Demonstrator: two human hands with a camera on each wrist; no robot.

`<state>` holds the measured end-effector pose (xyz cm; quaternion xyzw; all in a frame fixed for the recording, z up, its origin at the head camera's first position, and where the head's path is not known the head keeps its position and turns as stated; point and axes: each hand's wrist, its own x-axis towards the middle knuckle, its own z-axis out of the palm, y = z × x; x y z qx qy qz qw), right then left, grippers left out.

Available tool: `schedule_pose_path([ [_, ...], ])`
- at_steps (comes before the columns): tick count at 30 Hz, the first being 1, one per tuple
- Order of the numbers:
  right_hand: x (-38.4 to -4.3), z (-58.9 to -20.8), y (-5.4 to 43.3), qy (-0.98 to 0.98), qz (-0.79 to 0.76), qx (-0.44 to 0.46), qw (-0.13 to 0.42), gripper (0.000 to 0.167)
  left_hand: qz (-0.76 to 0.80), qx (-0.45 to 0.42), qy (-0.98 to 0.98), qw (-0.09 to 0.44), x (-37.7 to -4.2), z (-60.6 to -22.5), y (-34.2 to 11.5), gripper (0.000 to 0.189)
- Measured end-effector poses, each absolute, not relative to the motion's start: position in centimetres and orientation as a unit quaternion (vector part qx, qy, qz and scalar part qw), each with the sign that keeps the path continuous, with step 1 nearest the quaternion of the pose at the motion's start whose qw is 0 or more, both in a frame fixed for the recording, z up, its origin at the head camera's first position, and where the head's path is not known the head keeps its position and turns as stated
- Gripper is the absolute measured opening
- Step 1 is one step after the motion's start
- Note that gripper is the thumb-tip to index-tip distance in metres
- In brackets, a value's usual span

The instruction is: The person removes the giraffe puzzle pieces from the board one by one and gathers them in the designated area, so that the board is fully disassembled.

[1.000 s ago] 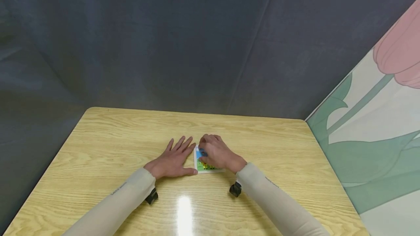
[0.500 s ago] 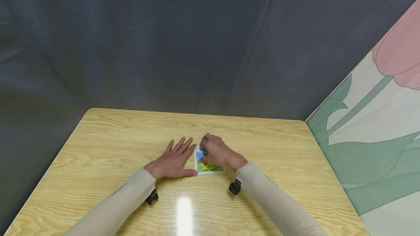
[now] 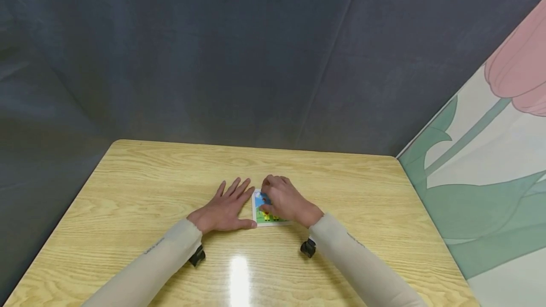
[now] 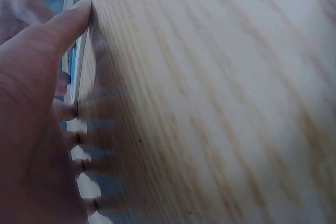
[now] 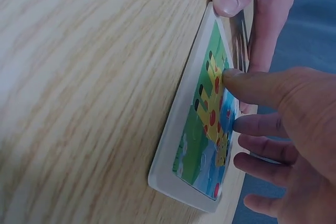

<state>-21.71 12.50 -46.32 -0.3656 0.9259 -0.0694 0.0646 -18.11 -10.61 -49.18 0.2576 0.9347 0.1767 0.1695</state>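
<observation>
A small jigsaw puzzle in a white frame (image 5: 181, 194) lies flat on the table, showing a yellow giraffe with red spots on green and blue. My left hand (image 3: 226, 211) lies spread on the table at its left side, thumb and forefinger at the frame's edge. Over the puzzle's upper part curls my right hand (image 3: 286, 201). In the right wrist view, its thumb (image 5: 239, 83) and forefinger pinch a blue puzzle piece (image 5: 229, 109) at the picture's surface. The other fingers hover beside the frame. In the head view the right hand hides much of the picture.
The wood-grain table (image 3: 170, 169) reaches back to a dark curtain (image 3: 213, 60). On the right hangs a pale cloth with a pink tulip (image 3: 518, 70) and green leaves. A black wrist camera (image 3: 308, 248) sits under the right sleeve, another (image 3: 197, 256) under the left.
My right hand shifts very slightly over the puzzle, and the dark blue piece under its fingers looks lower and flatter than half a second ago. The left hand and frame stay in place.
</observation>
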Motion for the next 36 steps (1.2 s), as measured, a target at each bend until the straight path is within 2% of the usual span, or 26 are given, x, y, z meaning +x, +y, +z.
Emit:
schedule_pose_path([
  [3, -22.1, -46.3, 12.5, 0.927, -0.094, -0.354, 0.086, 0.038, 0.174, 0.255, 0.936, 0.170, -18.1, -49.0, -10.6, 0.098],
  [7, -22.6, -46.2, 12.5, 0.921, -0.145, -0.339, 0.125, 0.027, 0.178, 0.254, 0.935, 0.171, -18.0, -48.9, -10.6, 0.097],
  [10, -22.6, -46.0, 12.6, 0.920, -0.163, -0.330, 0.134, 0.026, 0.182, 0.255, 0.934, 0.170, -17.9, -48.9, -10.6, 0.097],
  [15, -22.3, -46.2, 12.8, 0.924, -0.142, -0.335, 0.113, 0.037, 0.178, 0.255, 0.936, 0.167, -17.9, -48.8, -10.6, 0.097],
  [22, -21.6, -46.7, 12.3, 0.917, -0.092, -0.380, 0.076, 0.039, 0.179, 0.257, 0.935, 0.166, -17.8, -48.5, -10.7, 0.098],
  [36, -21.4, -46.3, 11.8, 0.915, -0.093, -0.385, 0.078, 0.042, 0.204, 0.260, 0.928, 0.171, -17.8, -48.5, -10.7, 0.097],
])
